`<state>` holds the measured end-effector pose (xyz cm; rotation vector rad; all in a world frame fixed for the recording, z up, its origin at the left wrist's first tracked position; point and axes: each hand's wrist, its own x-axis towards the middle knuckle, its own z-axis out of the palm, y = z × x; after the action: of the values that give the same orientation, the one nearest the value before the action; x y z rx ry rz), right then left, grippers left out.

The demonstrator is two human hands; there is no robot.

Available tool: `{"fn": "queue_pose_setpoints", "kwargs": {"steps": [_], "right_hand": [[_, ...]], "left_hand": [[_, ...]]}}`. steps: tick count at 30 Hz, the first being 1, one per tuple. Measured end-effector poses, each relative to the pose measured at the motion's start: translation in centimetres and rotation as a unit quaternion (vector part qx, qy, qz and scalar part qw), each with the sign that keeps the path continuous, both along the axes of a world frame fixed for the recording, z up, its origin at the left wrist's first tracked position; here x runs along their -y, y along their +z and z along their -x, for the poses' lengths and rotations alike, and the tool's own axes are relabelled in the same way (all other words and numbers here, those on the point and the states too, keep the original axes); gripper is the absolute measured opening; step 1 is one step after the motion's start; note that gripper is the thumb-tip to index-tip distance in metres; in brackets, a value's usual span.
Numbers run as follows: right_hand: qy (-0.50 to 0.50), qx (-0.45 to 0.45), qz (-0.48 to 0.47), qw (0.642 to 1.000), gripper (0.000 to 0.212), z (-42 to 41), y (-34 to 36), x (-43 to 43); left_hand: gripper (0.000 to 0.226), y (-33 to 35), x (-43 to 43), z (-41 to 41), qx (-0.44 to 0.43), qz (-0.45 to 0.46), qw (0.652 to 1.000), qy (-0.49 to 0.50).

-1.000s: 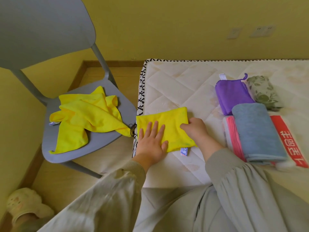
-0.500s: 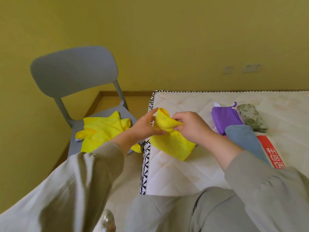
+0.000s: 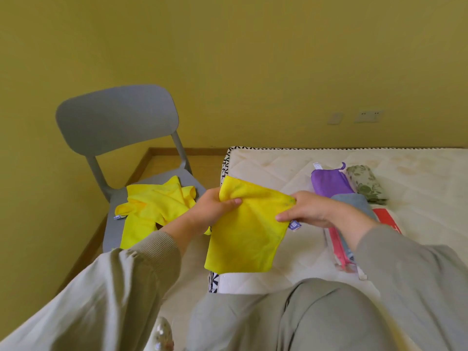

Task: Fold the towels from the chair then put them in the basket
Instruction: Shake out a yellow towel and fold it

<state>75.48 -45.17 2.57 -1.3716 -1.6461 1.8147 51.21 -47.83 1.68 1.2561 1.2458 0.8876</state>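
Bed (image 3: 291,168): beneath and beyond both hands. Chair (image 3: 116,117): left of the left hand (image 3: 215,209), carrying one crumpled towel (image 3: 152,206). Held towel (image 3: 248,234): hangs between the hands, each pinching an upper corner, the right hand (image 3: 311,209) just above its label (image 3: 293,225). Judged light, limp, not slippery; corner holds suit it. Basket not in view.
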Motion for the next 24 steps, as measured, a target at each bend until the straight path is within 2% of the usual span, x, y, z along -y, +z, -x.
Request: {"fn": "queue_pose_setpoints", "kwargs": {"steps": [2,4,7,10,12,15,17,19,21,24], "right_hand": [[-0.067,-0.068,0.045,0.994,0.029,-0.3,-2.0,0.5],[-0.12,-0.142,0.087,0.979,0.025,-0.3,-3.5,0.6],[-0.157,-0.158,0.124,0.967,0.017,-0.2,-5.1,0.0],[-0.18,-0.125,0.132,0.967,0.014,-0.1,-6.2,-0.9],[-0.206,-0.103,0.126,0.965,0.012,0.1,-7.4,-2.0],[-0.243,0.018,0.032,0.969,0.008,1.1,-9.8,-3.5],[-0.227,0.149,-0.064,0.96,0.027,1.5,-11.7,-4.5],[-0.208,0.242,-0.095,0.943,0.044,1.3,-13.2,-5.1],[-0.236,0.287,-0.071,0.926,0.046,0.7,-13.9,-5.6],[-0.316,0.234,0.069,0.917,0.038,-0.2,-14.3,-5.6]], "left_hand": [[0.013,-0.9,0.0,0.1,-0.006,0.021,1.0,0.007],[0.017,-1.8,-0.3,0.0,-0.008,0.055,0.998,0.016],[0.016,-3.2,-1.3,-0.3,0.007,0.119,0.993,0.021],[0.026,-4.5,-2.6,-0.6,0.018,0.177,0.983,0.035],[0.032,-5.7,-3.8,-1.1,-0.005,0.19,0.98,0.059],[0.017,-8.0,-5.5,-1.7,-0.163,0.116,0.976,0.087],[0.016,-9.6,-6.3,-1.8,-0.268,0.087,0.957,0.071],[0.008,-11.0,-6.7,-1.7,-0.319,0.104,0.94,0.06],[0.03,-12.3,-6.9,-1.5,-0.322,0.145,0.932,0.08],[0.034,-13.6,-7.2,-1.2,-0.274,0.23,0.927,0.113]]}}
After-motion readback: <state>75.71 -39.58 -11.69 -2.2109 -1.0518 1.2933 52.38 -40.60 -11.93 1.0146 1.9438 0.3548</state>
